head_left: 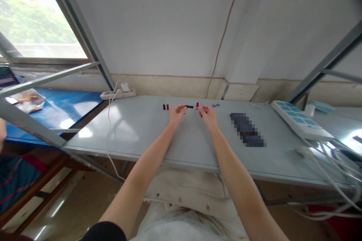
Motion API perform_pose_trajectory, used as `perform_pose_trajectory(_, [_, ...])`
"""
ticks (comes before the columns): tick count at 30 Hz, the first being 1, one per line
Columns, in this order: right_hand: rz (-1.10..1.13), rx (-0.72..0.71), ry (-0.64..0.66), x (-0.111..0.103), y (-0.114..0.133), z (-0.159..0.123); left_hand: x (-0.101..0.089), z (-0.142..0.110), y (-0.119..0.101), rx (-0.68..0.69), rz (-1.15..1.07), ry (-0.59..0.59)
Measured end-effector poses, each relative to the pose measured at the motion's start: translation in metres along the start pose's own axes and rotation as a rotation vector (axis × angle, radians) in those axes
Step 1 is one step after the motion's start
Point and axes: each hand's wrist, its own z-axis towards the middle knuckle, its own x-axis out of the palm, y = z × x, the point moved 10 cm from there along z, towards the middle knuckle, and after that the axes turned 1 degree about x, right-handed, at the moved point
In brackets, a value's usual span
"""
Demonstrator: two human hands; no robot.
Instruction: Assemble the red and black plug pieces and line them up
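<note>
My left hand (pixel 177 113) pinches a short black stick (pixel 190 107), which points right across the gap between my hands. Between the fingertips of my right hand (pixel 207 115) stands a small red cylinder (pixel 197 104), close to the stick's free end but apart from it. Both hands are just over the grey tabletop (pixel 181 143). Left of my left hand, a small black cylinder (pixel 164 107) and another red cylinder (pixel 167 107) stand side by side. Several tiny dark pieces (pixel 216 105) lie just behind my right hand. Their exact kind is too small to make out.
A blurred-out dark object (pixel 247 130) lies right of my right arm. Farther right are a white box with blue panels (pixel 299 118) and tangled white cables (pixel 336 173). A power strip (pixel 118 93) with a hanging cord sits at the back left. Metal frame posts flank the table.
</note>
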Motion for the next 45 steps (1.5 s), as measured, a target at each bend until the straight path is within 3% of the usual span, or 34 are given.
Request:
perform_pose_trajectory(5, [0.089, 0.049, 0.006, 0.002, -0.007, -0.001, 0.023, -0.008, -0.007, 0.051, 0.033, 0.183])
perform_pose_trajectory(12, [0.231, 0.134, 0.034, 0.008, -0.015, -0.003, 0.018, 0.006, -0.009, 0.027, 0.020, 0.105])
perform_pose_trajectory(16, [0.267, 0.110, 0.043, 0.008, -0.011, -0.002, 0.028, 0.018, -0.020, 0.051, 0.053, 0.171])
perform_pose_trajectory(27, [0.431, 0.157, 0.055, 0.009, -0.014, -0.002, 0.055, 0.026, -0.068, 0.377, 0.526, 0.461])
perform_pose_trajectory(31, [0.280, 0.165, 0.031, 0.010, -0.016, -0.005, 0.048, 0.040, -0.079, 0.427, 0.825, 0.535])
perform_pose_trajectory(36, [0.190, 0.225, -0.024, 0.002, -0.024, -0.004, 0.022, 0.062, -0.063, 0.339, 1.268, 0.559])
perform_pose_trajectory(45, [0.144, 0.245, 0.000, 0.006, -0.024, -0.006, -0.015, 0.073, -0.042, 0.223, 1.458, 0.494])
